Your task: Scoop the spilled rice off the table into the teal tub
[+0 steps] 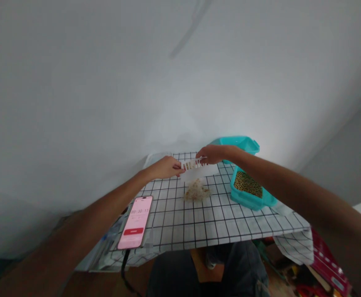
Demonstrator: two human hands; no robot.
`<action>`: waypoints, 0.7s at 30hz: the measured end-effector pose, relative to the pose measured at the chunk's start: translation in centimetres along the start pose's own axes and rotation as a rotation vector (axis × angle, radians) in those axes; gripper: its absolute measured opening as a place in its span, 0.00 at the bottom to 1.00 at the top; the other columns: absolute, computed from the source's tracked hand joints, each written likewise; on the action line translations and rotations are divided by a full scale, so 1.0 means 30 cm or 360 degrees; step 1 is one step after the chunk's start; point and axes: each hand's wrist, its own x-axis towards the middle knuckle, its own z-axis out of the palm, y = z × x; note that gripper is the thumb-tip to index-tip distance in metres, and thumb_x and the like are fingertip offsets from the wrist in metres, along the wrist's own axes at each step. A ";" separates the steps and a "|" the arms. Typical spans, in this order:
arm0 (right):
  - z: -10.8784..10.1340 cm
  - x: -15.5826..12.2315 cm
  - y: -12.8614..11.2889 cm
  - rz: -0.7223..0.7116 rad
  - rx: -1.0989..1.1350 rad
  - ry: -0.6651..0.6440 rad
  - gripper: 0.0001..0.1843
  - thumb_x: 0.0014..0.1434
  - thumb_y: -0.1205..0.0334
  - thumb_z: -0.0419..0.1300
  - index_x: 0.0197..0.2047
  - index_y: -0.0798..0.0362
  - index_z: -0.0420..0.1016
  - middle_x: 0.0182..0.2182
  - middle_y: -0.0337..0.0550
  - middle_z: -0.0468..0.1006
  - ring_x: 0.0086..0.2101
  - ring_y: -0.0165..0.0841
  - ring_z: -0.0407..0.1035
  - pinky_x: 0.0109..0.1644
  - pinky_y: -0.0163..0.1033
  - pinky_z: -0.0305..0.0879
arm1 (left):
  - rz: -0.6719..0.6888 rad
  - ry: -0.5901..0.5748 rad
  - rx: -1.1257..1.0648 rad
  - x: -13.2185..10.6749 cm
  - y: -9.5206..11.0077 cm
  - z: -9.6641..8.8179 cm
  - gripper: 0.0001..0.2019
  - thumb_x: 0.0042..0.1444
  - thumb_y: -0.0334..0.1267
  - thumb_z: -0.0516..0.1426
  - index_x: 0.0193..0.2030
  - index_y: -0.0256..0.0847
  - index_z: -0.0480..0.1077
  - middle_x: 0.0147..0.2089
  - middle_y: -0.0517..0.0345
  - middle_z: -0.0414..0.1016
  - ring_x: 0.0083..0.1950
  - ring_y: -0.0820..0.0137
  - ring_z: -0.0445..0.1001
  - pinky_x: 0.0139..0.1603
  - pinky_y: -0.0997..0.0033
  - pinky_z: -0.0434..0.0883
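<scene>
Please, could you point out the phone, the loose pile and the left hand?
Phone (135,222): head view, the lit screen.
Loose pile (197,191): head view, its middle.
Left hand (167,166): head view, back of the hand.

Seemingly a room in a home, judging by the checked tablecloth (171,231) and plain pale wall (106,82).

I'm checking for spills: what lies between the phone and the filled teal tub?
In the head view, a loose, pale pile lies on the checked cloth between the phone and the tub.
</scene>
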 end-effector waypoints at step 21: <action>0.254 -0.117 -0.085 0.0097 -0.0275 0.0301 0.18 0.68 0.61 0.49 0.54 0.49 0.75 0.38 0.52 0.80 0.37 0.38 0.73 0.36 0.38 0.58 | 0.0033 0.0221 0.0431 -0.077 0.023 0.163 0.22 0.63 0.51 0.49 0.31 0.41 0.78 0.23 0.58 0.75 0.24 0.72 0.69 0.27 0.71 0.53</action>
